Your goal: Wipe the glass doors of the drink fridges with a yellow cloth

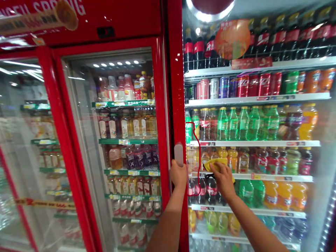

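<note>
My left hand [179,176] is closed around the door frame at the pale oval handle [179,154] of the red-framed fridge door [179,87]. My right hand [223,177] pinches a folded yellow cloth [218,162] between thumb and fingers, in front of the glass of the right fridge. A small black strip [209,176] hangs beneath the cloth; what it belongs to is not clear. Whether the cloth touches the glass I cannot tell. Behind it stand juice bottles [232,158] on a white shelf [288,177].
Rows of cola bottles [292,33], cans [243,85] and green soda bottles [253,122] fill the right fridge. Another red-framed fridge [157,105] with drinks stands to the left. An orange round sticker [233,39] is on the right glass.
</note>
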A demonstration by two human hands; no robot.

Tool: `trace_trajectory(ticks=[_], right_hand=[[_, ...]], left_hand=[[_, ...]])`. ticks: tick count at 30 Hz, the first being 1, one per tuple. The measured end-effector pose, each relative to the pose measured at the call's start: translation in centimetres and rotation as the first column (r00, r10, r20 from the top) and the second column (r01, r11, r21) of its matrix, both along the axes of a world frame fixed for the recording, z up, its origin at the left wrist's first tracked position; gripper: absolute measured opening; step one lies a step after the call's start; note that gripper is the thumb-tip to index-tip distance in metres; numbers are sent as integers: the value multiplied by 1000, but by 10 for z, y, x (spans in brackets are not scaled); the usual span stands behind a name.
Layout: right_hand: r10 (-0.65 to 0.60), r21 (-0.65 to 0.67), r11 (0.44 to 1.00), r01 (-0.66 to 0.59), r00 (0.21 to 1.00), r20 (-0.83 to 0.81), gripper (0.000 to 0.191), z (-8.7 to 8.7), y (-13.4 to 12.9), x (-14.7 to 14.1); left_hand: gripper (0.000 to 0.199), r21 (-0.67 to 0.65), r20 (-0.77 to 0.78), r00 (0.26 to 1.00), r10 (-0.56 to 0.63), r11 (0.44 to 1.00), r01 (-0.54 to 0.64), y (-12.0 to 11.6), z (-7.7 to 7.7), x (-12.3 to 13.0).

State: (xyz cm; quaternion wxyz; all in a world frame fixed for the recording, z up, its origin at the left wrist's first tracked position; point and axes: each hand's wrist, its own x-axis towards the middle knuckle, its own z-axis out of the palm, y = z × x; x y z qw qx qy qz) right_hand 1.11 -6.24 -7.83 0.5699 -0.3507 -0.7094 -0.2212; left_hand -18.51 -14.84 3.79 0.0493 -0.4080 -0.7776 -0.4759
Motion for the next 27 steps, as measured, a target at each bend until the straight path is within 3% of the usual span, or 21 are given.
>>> trace_trajectory(ticks=[3,6,11,16,20,21,24,27], right_hand=[[16,30,999,-15,999,-34,70,1,-21,6],[31,51,998,-28,998,-55,67,17,-42,8],[30,116,993,-17,994,-109,59,67,-80,7],[60,163,986,-34,985,-161,54,113,-120,13],[69,165,985,-40,982,-175,52,141,-149,28],[80,169,984,-50,981,-179,52,149,-157,32],[129,183,979,-93,973,-192,49,172,-187,43],[179,197,970,-142,966,-188,48,196,-227,49]], left_hand=[[25,-21,-32,997,-77,997,76,-29,-10,4],[31,-30,-80,978,-194,981,192,-60,-17,3],[28,-76,-282,868,-409,911,405,-104,-20,-4],[28,-89,-494,730,-472,863,497,-142,-20,-3],[27,-31,-711,523,-470,764,645,-168,-3,-9],[27,17,-742,505,-441,740,672,-171,4,-11],[44,190,-726,569,-387,682,706,-175,27,-9],[75,179,-665,555,-500,615,768,-176,41,5]])
